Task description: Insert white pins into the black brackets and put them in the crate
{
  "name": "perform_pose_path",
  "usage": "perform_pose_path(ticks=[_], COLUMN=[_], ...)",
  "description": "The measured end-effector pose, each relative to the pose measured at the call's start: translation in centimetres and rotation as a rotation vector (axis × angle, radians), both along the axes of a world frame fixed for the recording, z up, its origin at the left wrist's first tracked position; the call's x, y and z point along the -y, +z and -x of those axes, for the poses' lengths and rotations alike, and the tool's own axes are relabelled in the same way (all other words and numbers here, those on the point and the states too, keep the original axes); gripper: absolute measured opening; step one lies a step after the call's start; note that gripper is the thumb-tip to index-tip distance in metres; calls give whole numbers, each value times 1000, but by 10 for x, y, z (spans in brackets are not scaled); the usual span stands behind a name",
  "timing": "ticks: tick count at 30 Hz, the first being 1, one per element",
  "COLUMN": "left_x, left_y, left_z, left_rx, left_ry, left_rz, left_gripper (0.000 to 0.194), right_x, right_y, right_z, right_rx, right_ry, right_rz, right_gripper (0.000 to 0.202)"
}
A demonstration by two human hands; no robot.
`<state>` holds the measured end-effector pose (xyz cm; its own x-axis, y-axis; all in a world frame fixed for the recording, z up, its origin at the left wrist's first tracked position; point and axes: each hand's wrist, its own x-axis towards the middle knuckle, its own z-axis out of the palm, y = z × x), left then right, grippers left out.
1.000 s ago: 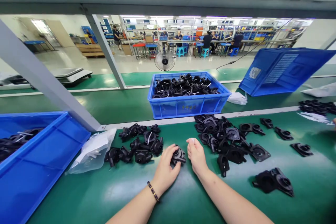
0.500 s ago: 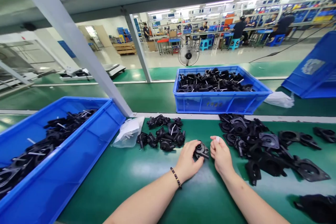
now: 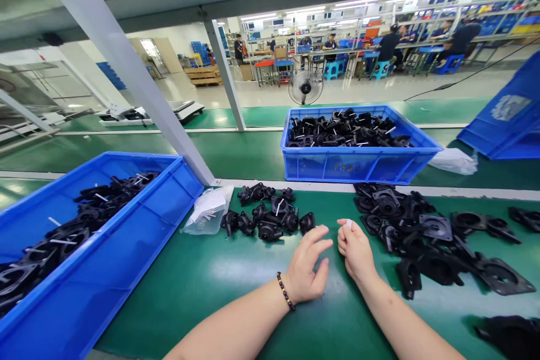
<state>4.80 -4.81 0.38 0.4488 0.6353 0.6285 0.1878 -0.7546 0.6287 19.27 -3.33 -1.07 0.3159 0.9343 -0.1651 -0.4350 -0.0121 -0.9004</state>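
My left hand [image 3: 307, 270], with a beaded bracelet at the wrist, is over the green work surface [image 3: 219, 298], its fingers apart and nothing held. Just beyond its fingertips lies a black part [image 3: 307, 223], at the right end of a cluster of black housings [image 3: 270, 228]. To the right, my right hand [image 3: 354, 247] is closed, with something small and white [image 3: 349, 224] at its thumb and forefinger; its exact shape is hidden. A larger pile of black parts [image 3: 434, 228] lies right of this hand.
A blue bin [image 3: 169, 208] of black parts stands at the left, another [image 3: 358, 163] behind the hands. A clear plastic bag [image 3: 206, 214] lies beside the left bin. A tilted blue bin [image 3: 506, 107] and a dark part [image 3: 510, 337] are at the right. People sit in the background.
My left hand has let go of the black part, which now lies farther forward and left beside the cluster. My right hand stays closed in nearly the same place.
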Motion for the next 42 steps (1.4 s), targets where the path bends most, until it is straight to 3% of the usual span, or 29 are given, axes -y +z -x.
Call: perform_pose_path(ticks=[3, 5, 11, 16, 24, 28, 32, 37, 42], left_x=[0, -2, -9, -12, -12, -12, -11, -10, -10], left_y=[2, 0, -13, -13, -17, -17, -13, -14, -14], left_z=[-2, -4, -5, -4, -5, -5, -4, -3, -3], left_rx=[-85, -151, -243, -283, -305, -333, -399, -387, -365], left_ry=[-175, -199, 31, 86, 100, 91, 78, 77, 69], left_rz=[120, 199, 384, 420, 386, 384, 393, 389, 395], left_gripper=[52, 55, 62, 63, 60, 59, 59, 57, 56], right_x=[-1, -1, -2, 1, 7, 6, 1, -8, -12], right_y=[0, 0, 4, 3, -5, 5, 22, 22, 6], right_z=[0, 0, 0, 0, -2, -7, -28, -74, -91], right_rx=[1, 14, 58, 154, 551, 678, 931, 1244, 1615], right_ry=[0, 6, 30, 43, 27, 19, -47, -208, -174], right_rz=[5, 15, 32, 29, -102, -109, -121, -4, 210], right_gripper=[39, 41, 46, 45, 37, 35, 35, 31, 33])
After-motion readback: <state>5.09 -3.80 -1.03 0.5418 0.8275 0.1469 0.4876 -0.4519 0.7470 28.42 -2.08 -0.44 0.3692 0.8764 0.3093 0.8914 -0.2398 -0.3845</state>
